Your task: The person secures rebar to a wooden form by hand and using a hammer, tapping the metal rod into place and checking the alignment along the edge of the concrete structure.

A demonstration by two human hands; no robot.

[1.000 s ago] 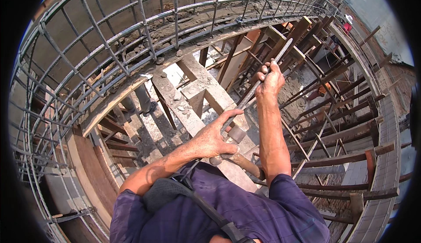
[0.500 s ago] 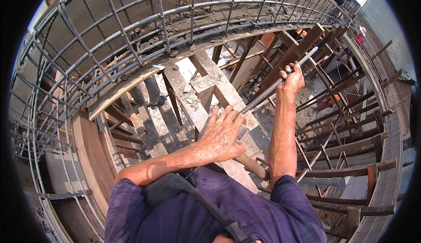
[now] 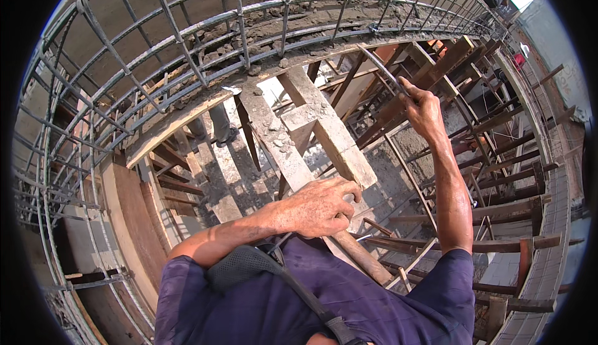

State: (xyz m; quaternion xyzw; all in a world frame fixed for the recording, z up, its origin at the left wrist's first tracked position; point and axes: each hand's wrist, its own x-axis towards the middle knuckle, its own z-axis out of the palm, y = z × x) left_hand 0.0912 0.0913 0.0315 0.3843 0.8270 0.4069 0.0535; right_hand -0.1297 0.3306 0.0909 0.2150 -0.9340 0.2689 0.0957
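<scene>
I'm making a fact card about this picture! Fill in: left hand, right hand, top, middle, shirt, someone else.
Left hand: curled near the upper end of a thick, round brown wooden handle; exact grip hidden
Right hand: closed on a thin grey metal bar
Top: long curved cage of grey metal bars
Middle: dusty, pale ladder-like frame with grey crumbs on it
Shirt: purple cloth shirt
Someone else: grey trouser leg, below the cage

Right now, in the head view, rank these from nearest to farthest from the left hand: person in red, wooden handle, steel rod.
1. Wooden handle: just below and right of the left hand.
2. Steel rod: ahead, rightward, in the right hand.
3. Person in red: far off, upper right.
</scene>
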